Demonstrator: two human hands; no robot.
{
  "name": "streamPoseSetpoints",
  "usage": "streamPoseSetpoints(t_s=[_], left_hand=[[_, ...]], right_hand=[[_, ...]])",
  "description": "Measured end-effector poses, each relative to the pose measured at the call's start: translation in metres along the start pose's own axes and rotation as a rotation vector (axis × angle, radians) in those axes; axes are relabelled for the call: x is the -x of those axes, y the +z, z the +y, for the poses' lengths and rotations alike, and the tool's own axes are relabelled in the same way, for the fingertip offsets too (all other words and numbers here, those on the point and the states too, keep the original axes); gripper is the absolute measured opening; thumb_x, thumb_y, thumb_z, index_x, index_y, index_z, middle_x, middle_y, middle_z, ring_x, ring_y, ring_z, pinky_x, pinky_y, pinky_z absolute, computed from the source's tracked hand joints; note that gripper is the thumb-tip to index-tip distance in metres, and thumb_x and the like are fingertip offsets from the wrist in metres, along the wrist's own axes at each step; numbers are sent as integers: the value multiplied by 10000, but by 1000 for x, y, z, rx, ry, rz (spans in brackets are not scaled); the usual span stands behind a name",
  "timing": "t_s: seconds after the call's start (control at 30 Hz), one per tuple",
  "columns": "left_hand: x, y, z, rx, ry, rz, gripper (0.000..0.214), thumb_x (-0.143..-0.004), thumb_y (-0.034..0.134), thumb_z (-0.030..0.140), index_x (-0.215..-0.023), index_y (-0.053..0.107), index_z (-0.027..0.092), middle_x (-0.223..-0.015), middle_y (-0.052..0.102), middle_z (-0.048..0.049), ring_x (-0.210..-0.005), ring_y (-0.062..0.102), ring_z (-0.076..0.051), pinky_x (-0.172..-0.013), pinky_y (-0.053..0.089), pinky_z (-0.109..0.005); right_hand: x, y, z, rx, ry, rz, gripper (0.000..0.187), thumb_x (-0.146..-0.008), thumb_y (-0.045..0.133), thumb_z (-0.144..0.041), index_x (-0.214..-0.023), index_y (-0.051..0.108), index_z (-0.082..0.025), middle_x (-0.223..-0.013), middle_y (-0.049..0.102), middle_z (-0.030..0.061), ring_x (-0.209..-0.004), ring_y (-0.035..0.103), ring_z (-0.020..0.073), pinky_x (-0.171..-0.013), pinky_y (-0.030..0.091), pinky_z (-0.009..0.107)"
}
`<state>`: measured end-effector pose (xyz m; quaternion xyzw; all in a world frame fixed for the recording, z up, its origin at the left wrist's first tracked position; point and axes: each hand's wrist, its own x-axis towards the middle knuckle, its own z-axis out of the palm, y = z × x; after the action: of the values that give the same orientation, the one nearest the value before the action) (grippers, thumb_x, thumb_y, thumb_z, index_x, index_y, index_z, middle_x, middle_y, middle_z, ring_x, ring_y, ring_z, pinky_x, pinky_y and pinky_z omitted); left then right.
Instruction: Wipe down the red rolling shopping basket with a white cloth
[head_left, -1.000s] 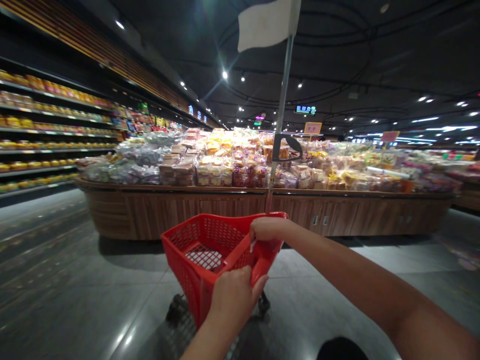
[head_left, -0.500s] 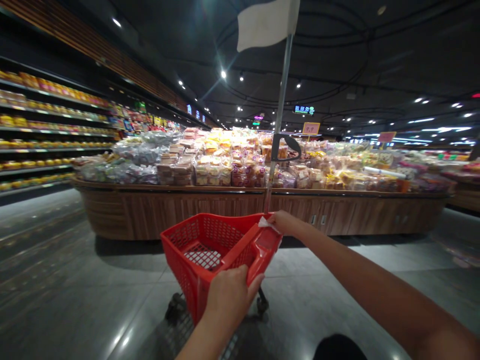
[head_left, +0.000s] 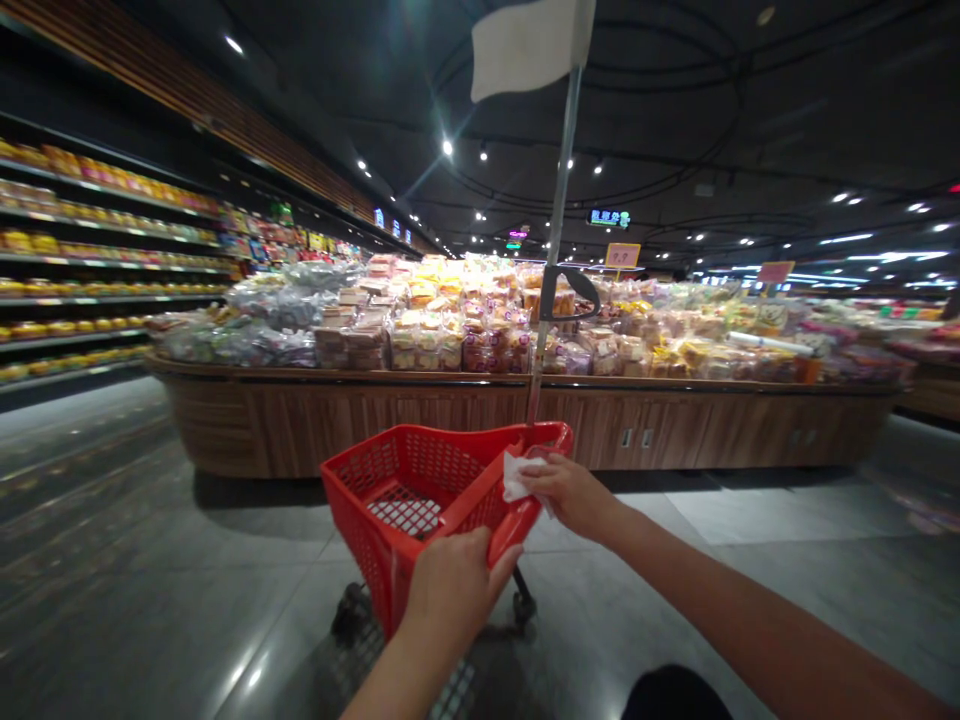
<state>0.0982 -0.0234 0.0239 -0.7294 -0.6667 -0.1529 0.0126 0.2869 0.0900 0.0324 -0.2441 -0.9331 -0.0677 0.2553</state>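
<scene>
A red plastic shopping cart (head_left: pixel 373 560) with perforated basket walls stands in front of me, its handle side turned to the right. My left hand (head_left: pixel 452 580) is wrapped around the near end of the cart's handle. A white wipe (head_left: pixel 517 478) lies under the fingers of my right hand (head_left: pixel 568 492), which presses it onto the handle bar near the far end. A pole (head_left: pixel 561 200) carrying a white flag (head_left: pixel 529 48) and a grey looped clip (head_left: pixel 570 294) rises from the cart's far corner.
Behind the cart runs a long wooden display counter (head_left: pixel 420 415) heaped with bagged snacks (head_left: pixel 425 335). Shelves of jars (head_left: pixel 97 240) line the left side. Price signs (head_left: pixel 622 256) stick up above the goods. The floor (head_left: pixel 225 570) is grey and glossy.
My right hand has slid the wipe along the handle, from its far corner toward me. My left hand keeps its grip, and the cart stays about where it was.
</scene>
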Motion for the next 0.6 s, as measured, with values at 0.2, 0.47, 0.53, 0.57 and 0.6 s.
streamPoseSetpoints(t_s=[0.2,0.47,0.53,0.57,0.6], left_hand=[[-1,1,-1,-59,-21,9,466,-858,325,540,-824,623,183,-813,689,-102,-791,643,-231,-688,425,-304],[-3,13,-17,-52,75,99,497,-870,266,557,-819,615,207,-785,684,-73,-759,645,-234,-646,416,-302],[-4,17,-21,-62,102,119,495,-874,259,553,-803,610,211,-770,682,-69,-752,646,-231,-635,410,-293],[-4,18,-22,-66,113,124,493,-875,261,553,-798,609,212,-763,682,-68,-750,647,-229,-631,408,-289],[-4,18,-23,-69,119,124,492,-874,264,555,-789,607,214,-751,682,-66,-744,649,-228,-626,406,-286]], right_hand=[[15,18,5,48,180,164,326,-852,468,-109,-1129,627,-174,-1150,631,102,-1054,554,233,-948,419,423],[41,91,-59,-67,397,528,611,-833,368,-27,-1412,277,-202,-1466,265,110,-1328,283,254,-1033,358,477],[41,104,-71,-98,389,596,632,-853,335,-34,-1436,187,-227,-1490,199,89,-1356,217,244,-1046,344,481],[40,108,-72,-106,393,628,629,-861,316,-35,-1439,170,-238,-1489,204,84,-1358,210,239,-1048,340,486],[37,111,-72,-113,408,661,622,-867,296,-35,-1439,167,-243,-1483,222,83,-1356,219,235,-1048,338,489]])
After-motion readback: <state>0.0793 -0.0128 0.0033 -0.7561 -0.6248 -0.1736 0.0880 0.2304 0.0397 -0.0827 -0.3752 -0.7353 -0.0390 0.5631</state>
